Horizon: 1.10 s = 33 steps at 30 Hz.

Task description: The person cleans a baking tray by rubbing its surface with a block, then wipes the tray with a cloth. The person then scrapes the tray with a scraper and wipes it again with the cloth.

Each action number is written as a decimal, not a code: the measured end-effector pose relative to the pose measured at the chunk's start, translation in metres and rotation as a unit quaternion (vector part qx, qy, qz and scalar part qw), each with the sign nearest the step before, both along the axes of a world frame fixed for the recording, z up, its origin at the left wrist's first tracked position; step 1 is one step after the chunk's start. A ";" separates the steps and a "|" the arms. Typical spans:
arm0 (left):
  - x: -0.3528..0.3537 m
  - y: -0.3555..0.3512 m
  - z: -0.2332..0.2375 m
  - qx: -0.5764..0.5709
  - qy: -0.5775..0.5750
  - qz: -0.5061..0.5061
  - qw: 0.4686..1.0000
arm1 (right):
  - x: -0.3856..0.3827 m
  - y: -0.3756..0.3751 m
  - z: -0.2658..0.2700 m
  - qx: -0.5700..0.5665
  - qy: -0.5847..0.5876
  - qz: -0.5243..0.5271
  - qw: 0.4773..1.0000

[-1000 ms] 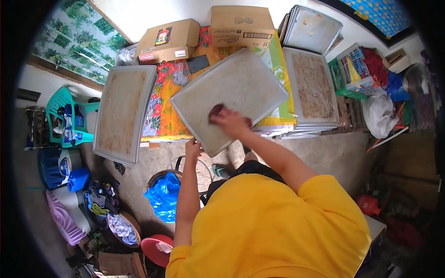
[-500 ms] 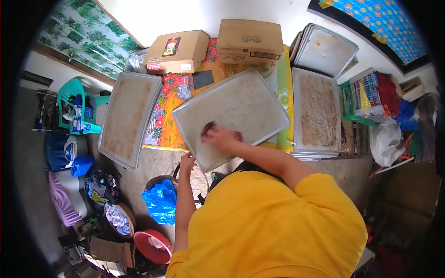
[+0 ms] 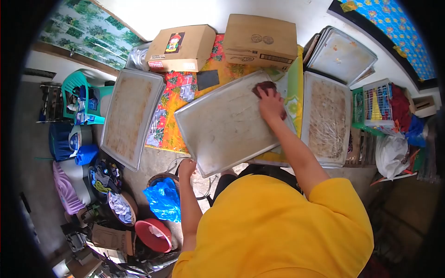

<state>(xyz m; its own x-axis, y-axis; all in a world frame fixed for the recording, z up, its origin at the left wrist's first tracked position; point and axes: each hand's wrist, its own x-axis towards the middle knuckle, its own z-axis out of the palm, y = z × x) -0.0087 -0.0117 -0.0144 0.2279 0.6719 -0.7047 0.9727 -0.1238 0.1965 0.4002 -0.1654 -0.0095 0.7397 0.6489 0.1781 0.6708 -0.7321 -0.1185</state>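
Note:
A large metal baking tray (image 3: 222,123) lies at an angle across the table in front of me. My right hand (image 3: 271,105) presses a dark red cloth (image 3: 265,87) against the tray's far right corner, fingers bent over it. Part of the cloth is covered by the hand. At the tray's near left corner, my left hand (image 3: 187,167) grips the rim; its fingertips are partly hidden. The tray's surface looks dull, with faint brownish marks.
Brown-stained trays flank the table: one tray (image 3: 132,116) at left, a stack (image 3: 327,120) at right. Two cardboard boxes (image 3: 183,48) stand at the back. A blue plastic bag (image 3: 163,198) and a red basin (image 3: 153,235) sit low at left. More trays (image 3: 342,55) lean on the wall.
My right hand has swept the cloth from the tray's near left part to its far right corner. My left hand stays at the near left corner. The view has shifted slightly.

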 end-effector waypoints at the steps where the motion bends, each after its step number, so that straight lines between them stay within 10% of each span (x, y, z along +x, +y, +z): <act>1: 0.005 0.010 0.008 0.039 0.061 -0.073 0.995 | -0.005 -0.012 -0.001 0.016 -0.022 0.003 1.000; 5: 0.083 0.044 0.072 0.176 0.011 -0.054 0.983 | -0.018 -0.028 -0.009 0.054 -0.090 0.023 0.994; 19: 0.266 0.174 0.002 0.366 -0.265 -0.264 0.852 | -0.020 -0.020 -0.006 0.039 -0.088 0.002 0.995; 33: 0.316 0.193 0.040 0.216 -0.047 -0.367 0.903 | -0.029 -0.025 -0.002 0.035 -0.084 0.039 0.995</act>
